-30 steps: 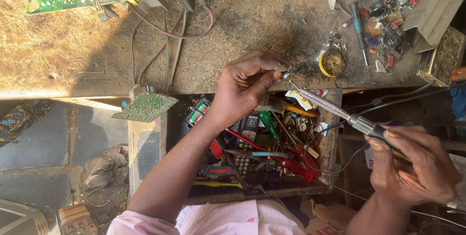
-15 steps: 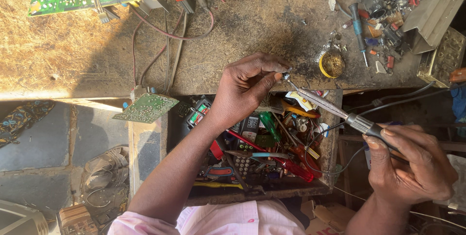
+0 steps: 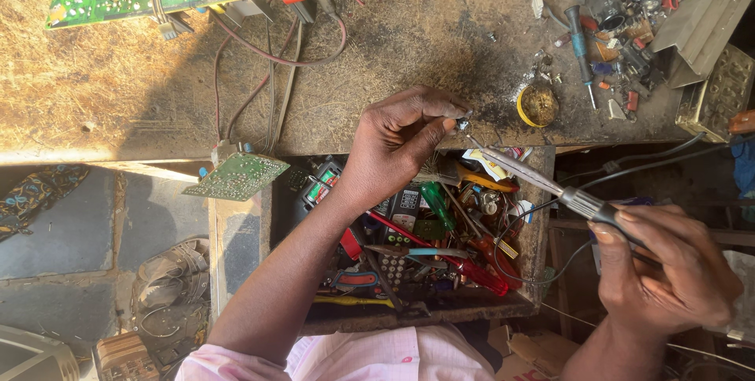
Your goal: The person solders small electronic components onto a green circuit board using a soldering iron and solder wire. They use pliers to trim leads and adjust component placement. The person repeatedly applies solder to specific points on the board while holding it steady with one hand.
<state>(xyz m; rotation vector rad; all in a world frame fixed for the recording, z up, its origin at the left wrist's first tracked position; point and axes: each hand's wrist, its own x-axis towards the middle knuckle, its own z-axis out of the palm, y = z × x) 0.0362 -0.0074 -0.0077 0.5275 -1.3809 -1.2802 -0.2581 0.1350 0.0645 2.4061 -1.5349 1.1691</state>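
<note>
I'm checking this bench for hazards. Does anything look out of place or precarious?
Yes. A small green circuit board hangs off the bench edge by its wires, unsupported. The open drawer below is a tangled heap of tools, and a burnt patch marks the wood.

Labels and small displays in the open drawer under the workbench

A small device with a pale rectangular display window point(image 3: 320, 190) framed in red and green lies at the drawer's upper left, just beside the wrist. A dark handset-like unit with a grey screen and keys point(image 3: 404, 212) sits near the middle, partly hidden by the arm. A white and yellow printed label or wrapper point(image 3: 489, 165) lies at the drawer's top edge; a yellow-and-black striped tag point(image 3: 507, 249) lies lower right among the tools.
</note>
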